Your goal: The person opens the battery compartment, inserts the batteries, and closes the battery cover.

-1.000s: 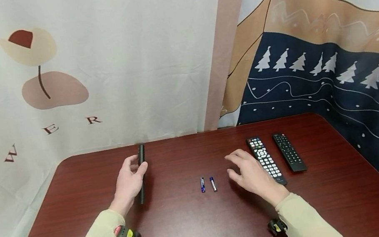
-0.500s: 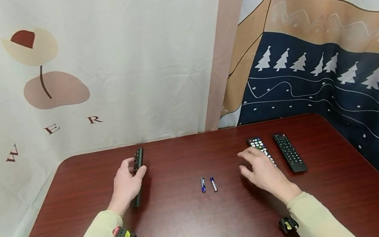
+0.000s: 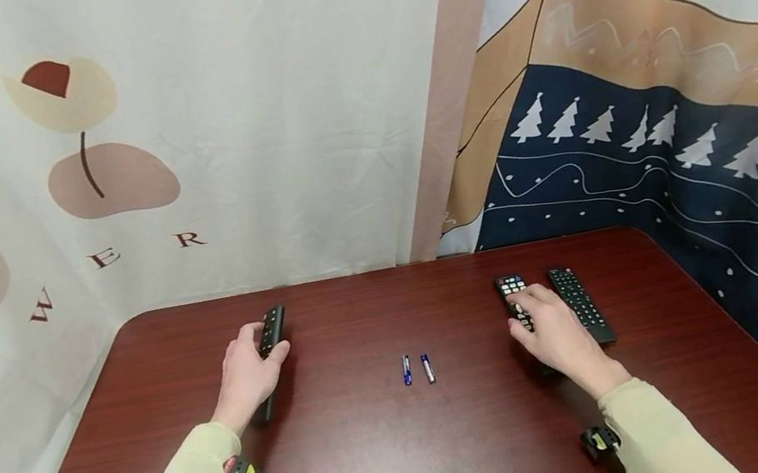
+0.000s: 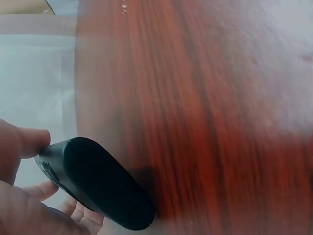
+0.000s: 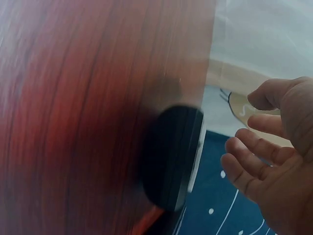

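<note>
My left hand (image 3: pixel 247 378) grips a slim black remote control (image 3: pixel 273 325) by its sides at the left of the table. In the left wrist view, the remote's smooth dark end (image 4: pixel 105 186) faces the camera, with a thumb on one edge and fingers at the other. Over a second remote with white buttons (image 3: pixel 510 286) hovers my right hand (image 3: pixel 554 331), hiding its lower part. The right wrist view shows its fingers loosely bent and apart from that remote (image 5: pixel 171 156). Two small blue-and-silver batteries (image 3: pixel 406 370) lie side by side between the hands.
A third remote (image 3: pixel 579 301), black with small buttons, lies just right of the white-buttoned one. The red-brown wooden table (image 3: pixel 387 455) ends at a pale curtain (image 3: pixel 289 159) behind and a dark blue tree-patterned cloth (image 3: pixel 612 178) on the right.
My left hand has drawn the black remote slightly left and nearer, its button face turning more into view. My right hand has moved right, over the white-buttoned remote. The batteries have stayed put.
</note>
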A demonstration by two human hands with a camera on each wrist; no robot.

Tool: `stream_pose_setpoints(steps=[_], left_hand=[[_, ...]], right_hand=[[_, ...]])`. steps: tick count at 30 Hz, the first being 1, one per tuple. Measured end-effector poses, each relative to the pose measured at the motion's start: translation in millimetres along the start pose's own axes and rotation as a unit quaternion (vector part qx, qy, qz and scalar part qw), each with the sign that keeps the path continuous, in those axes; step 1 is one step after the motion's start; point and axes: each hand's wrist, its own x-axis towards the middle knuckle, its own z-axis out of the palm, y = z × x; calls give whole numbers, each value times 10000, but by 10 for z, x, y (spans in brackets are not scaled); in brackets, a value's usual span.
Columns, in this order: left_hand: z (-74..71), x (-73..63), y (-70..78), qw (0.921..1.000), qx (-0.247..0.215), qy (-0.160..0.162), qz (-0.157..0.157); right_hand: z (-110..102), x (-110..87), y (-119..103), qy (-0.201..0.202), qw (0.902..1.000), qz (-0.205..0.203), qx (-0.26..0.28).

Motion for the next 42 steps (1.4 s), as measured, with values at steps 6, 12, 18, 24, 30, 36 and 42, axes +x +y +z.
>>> stream_pose_setpoints(steps=[6,12,18,24,30,36,42], left_hand=[[-16,-12,-25,9998,193,10,-57],[-15,-14,-26,9991,414,82,-93],[1,-6,-48,9983,544,131,-178],[-1,-4,-69,9973,684,122,-228],[0,-11,-80,9965,790,50,-273],[2,17,-80,9947,1017,80,-117],[6,15,-76,9925,1223,8,-91]], right_hand=[[-78,-6,128,69,9998,154,-125],[-169,-15,215,-6,9991,355,-210],[-220,-26,304,-7,9981,562,-252],[-246,-38,423,-47,9958,851,-325],[-260,-58,537,-88,9929,1098,-446],[-268,-57,628,-222,9889,1321,-638],[-294,-42,682,-588,9816,1643,-777]])
